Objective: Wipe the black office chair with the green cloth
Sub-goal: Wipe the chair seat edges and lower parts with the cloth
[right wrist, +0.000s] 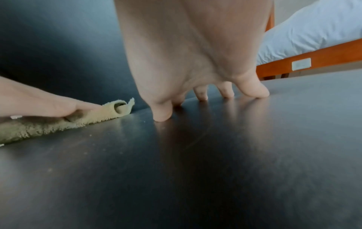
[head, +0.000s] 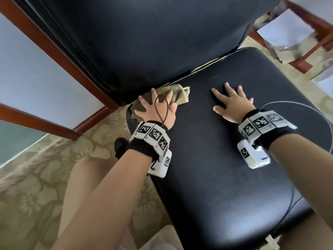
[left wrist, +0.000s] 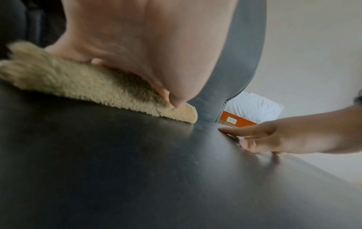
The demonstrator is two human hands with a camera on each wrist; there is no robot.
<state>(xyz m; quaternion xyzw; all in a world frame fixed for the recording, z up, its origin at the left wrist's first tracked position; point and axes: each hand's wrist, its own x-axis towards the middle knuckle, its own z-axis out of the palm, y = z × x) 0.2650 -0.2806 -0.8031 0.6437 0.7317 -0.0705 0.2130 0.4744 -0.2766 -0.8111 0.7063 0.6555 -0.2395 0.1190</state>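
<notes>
The black office chair fills the head view, with its seat [head: 225,159] below and its backrest [head: 144,42] above. A green cloth [head: 177,95] lies at the seat's back left corner, against the foot of the backrest. My left hand [head: 153,105] presses down on it with fingers spread. The left wrist view shows the palm [left wrist: 147,46] pushing the fluffy cloth [left wrist: 78,82] flat onto the seat. My right hand [head: 232,103] rests flat on the middle of the seat, holding nothing. Its fingertips [right wrist: 162,117] touch the shiny leather, right of the cloth [right wrist: 58,124].
Patterned carpet [head: 36,186] surrounds the chair. A wooden frame [head: 54,56] stands at the left and wooden furniture legs [head: 306,56] at the upper right. A bed with white bedding [right wrist: 313,31] lies beyond the seat. A cable [head: 295,177] loops from my right wrist. My knee [head: 86,168] is left of the seat.
</notes>
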